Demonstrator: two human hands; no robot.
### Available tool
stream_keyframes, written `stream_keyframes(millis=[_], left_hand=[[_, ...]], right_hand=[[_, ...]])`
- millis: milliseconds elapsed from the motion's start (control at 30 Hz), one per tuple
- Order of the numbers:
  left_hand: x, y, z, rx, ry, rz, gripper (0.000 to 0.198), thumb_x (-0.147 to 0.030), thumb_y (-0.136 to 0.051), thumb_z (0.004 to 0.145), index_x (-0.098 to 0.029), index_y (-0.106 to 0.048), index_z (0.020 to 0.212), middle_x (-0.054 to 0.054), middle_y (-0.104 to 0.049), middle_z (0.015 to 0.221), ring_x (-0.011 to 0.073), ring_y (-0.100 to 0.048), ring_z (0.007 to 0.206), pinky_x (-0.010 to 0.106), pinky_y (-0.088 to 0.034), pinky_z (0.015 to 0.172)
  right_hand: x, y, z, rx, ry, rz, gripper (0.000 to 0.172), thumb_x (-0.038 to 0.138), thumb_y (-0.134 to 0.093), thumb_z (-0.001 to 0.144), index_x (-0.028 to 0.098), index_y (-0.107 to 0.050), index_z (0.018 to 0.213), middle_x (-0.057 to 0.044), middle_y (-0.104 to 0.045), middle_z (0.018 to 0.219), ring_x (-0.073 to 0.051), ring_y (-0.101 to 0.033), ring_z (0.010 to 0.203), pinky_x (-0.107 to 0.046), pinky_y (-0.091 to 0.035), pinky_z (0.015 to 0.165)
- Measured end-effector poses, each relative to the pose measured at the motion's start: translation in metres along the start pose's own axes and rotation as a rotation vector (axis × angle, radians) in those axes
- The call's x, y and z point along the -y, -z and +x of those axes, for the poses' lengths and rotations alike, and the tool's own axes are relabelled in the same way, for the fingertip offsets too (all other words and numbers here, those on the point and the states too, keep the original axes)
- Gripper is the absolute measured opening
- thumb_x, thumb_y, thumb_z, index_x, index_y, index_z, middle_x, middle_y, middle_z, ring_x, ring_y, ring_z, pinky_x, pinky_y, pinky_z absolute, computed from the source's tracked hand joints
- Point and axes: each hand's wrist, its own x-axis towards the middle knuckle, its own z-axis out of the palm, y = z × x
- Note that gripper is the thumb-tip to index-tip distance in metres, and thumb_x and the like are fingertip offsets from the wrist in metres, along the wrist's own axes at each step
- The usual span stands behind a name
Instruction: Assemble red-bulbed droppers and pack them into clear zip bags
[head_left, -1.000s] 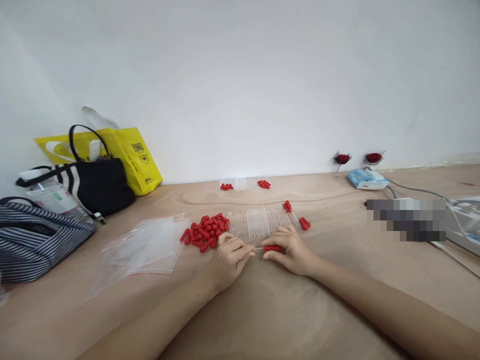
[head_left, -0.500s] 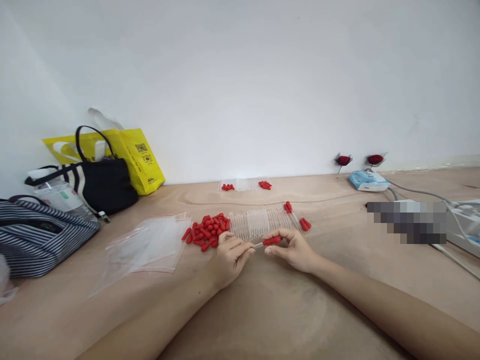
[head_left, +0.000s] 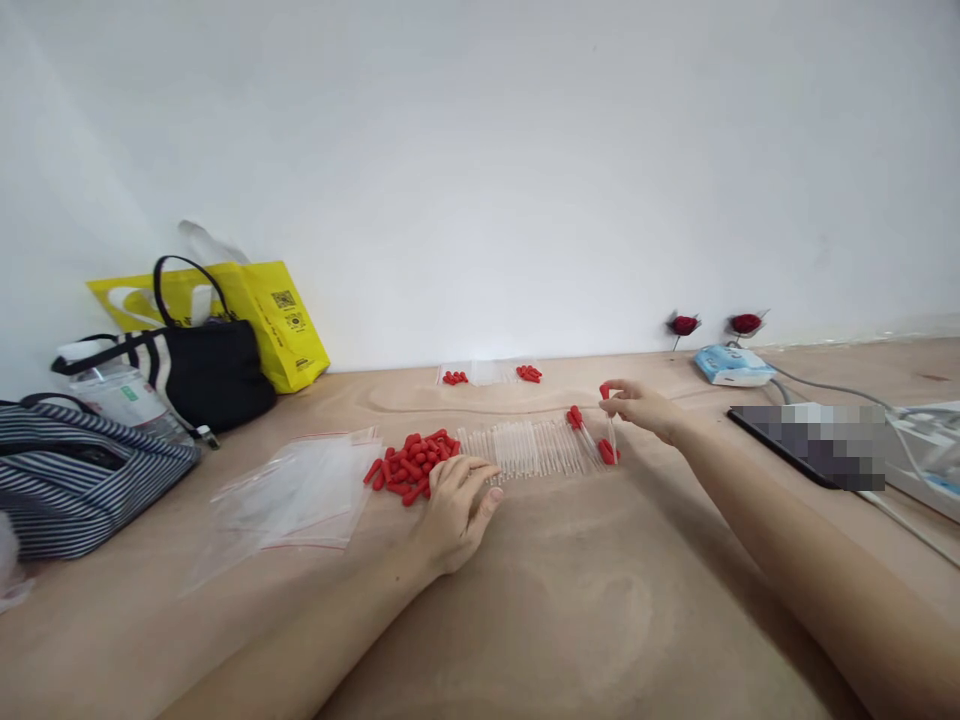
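My right hand pinches a dropper by its red rubber bulb, its clear tube hanging down over the assembled droppers that lie at the right end of the row. Clear glass tubes lie side by side across the middle of the table. My left hand rests with loosely curved fingers and thumb apart, nothing visible in it, at the row's left end. It partly covers the pile of red rubber bulbs beside it.
Clear zip bags lie to the left. Farther back is a bag with red bulbs and tubes. A yellow bag, black handbag and striped bag stand left. A phone, tissue pack and cables sit right.
My right hand has moved right and away from me, carrying the dropper from between both hands to the row's right end. My left hand has let go of the tube and loosened.
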Motion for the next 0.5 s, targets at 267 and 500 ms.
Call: stream_keyframes(millis=[267, 500], left_hand=[[0.001, -0.001, -0.001, 0.032, 0.014, 0.01, 0.024, -0.028, -0.037, 0.087, -0.021, -0.06, 0.091, 0.006, -0.056, 0.095, 0.0213, -0.047, 0.096, 0.04, -0.031, 0.085], [-0.001, -0.001, -0.002, 0.054, 0.031, 0.012, 0.024, -0.026, -0.038, 0.087, -0.02, -0.062, 0.087, 0.006, -0.056, 0.097, 0.0218, -0.046, 0.097, 0.042, -0.031, 0.085]], right_hand=[[-0.023, -0.029, 0.018, 0.039, -0.069, -0.175, 0.062, 0.021, -0.06, 0.068, 0.005, -0.036, 0.124, 0.0, -0.056, 0.062, -0.014, -0.052, 0.057, -0.024, -0.038, 0.053], [-0.025, -0.025, 0.016, 0.087, -0.022, -0.245, 0.056, 0.031, -0.061, 0.071, 0.01, -0.042, 0.12, -0.001, -0.059, 0.069, -0.013, -0.056, 0.063, -0.022, -0.041, 0.059]])
